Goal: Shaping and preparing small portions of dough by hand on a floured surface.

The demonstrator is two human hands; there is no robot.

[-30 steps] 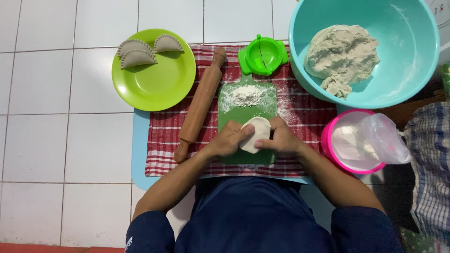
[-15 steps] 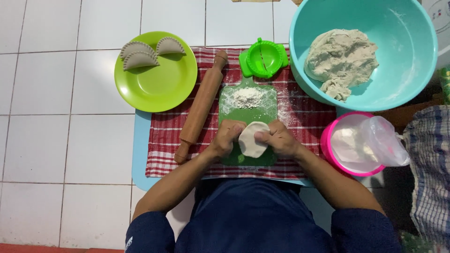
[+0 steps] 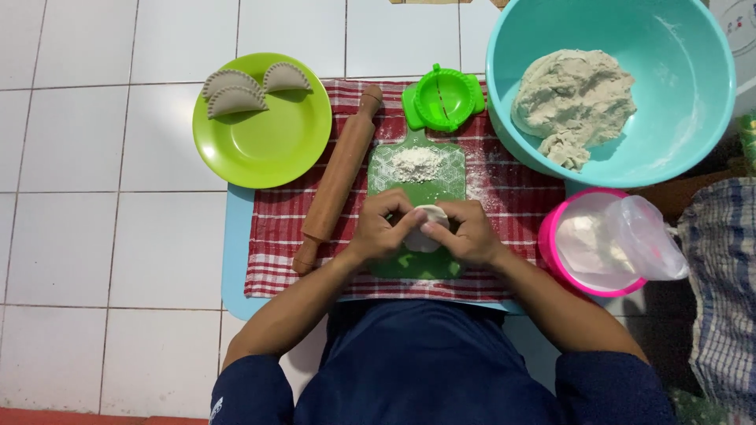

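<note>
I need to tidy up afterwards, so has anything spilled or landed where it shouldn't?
Only flour: a light dusting lies on the red checked cloth right of the green cutting board, beyond the small flour pile. Both hands hold the dough piece over the board.

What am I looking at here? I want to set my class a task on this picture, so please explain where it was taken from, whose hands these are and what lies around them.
There is no machine: a person works with bare hands, and a camera worn on the head looks straight down. The left hand and right hand together pinch a small white dough disc over a green board bearing a heap of flour. The board lies on a red checked cloth. Beside it lie a rolling pin and a green folding mould. A green plate holds three shaped dumplings. A blue bowl holds dough; a pink tub holds a clear bag.
</note>
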